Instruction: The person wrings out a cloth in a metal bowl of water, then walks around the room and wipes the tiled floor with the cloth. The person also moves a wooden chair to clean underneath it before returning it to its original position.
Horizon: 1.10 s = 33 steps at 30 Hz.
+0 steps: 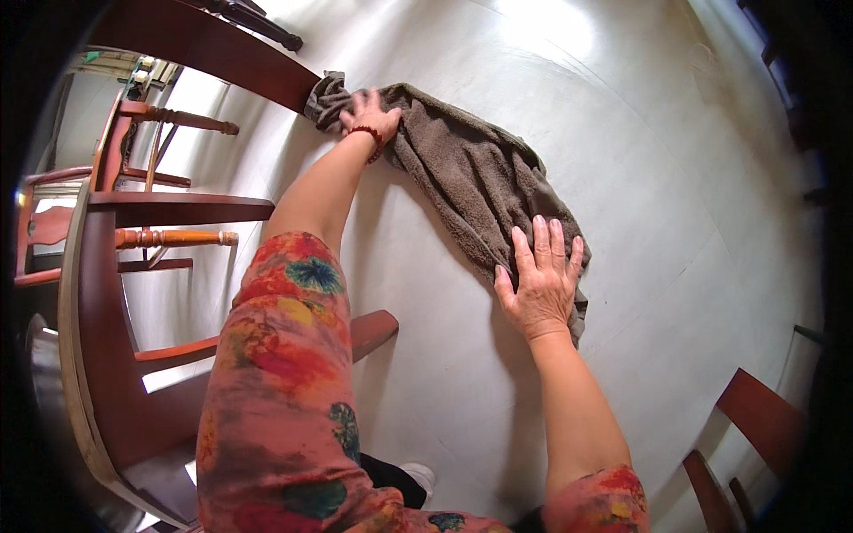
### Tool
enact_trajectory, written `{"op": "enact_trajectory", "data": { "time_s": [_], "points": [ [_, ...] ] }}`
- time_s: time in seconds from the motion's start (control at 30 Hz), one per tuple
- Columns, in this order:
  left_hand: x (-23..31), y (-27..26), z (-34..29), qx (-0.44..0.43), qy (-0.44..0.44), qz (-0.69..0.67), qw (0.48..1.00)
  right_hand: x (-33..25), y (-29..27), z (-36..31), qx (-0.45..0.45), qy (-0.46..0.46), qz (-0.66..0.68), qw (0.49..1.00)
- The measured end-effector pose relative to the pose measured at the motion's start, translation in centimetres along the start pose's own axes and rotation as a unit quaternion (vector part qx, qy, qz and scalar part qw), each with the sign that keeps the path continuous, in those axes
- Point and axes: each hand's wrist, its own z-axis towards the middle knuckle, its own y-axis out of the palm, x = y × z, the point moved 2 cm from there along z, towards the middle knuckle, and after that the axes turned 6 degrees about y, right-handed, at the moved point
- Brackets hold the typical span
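A dark grey-brown towel (471,160) lies in folds, stretched out across the pale floor. Its far left end is bunched up against a dark red-brown wooden leg (267,71). My left hand (371,123), with a red bead bracelet at the wrist, rests on the towel near that bunched end; its fingers look spread, though slightly blurred. At the towel's nearer right end, my right hand (542,282) lies flat on the cloth with its fingers stretched and apart. Part of the towel is hidden beneath both hands.
Red-brown wooden furniture (107,329) with legs and rails crowds the left side. Another wooden piece (755,422) stands at the lower right. A white shoe (419,478) shows at the bottom on the glossy floor (657,231).
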Motion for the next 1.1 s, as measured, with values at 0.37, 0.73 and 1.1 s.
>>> {"op": "enact_trajectory", "data": {
  "time_s": [0.37, 0.73, 1.1],
  "points": [
    [-0.8, -1.9, 0.5, 0.015, 0.035, 0.091, 0.995, -0.2, -0.2, 0.3, -0.016, 0.010, -0.016, 1.000],
    [-10.7, -2.1, -3.9, 0.088, -0.306, 0.146, 0.937, 0.5, -0.5, 0.2, -0.004, -0.005, 0.041, 0.999],
    [-7.4, -0.8, -2.7, 0.036, -0.296, 0.008, 0.954, 0.8, -0.4, 0.0, 0.009, -0.006, 0.035, 0.999]
  ]
}}
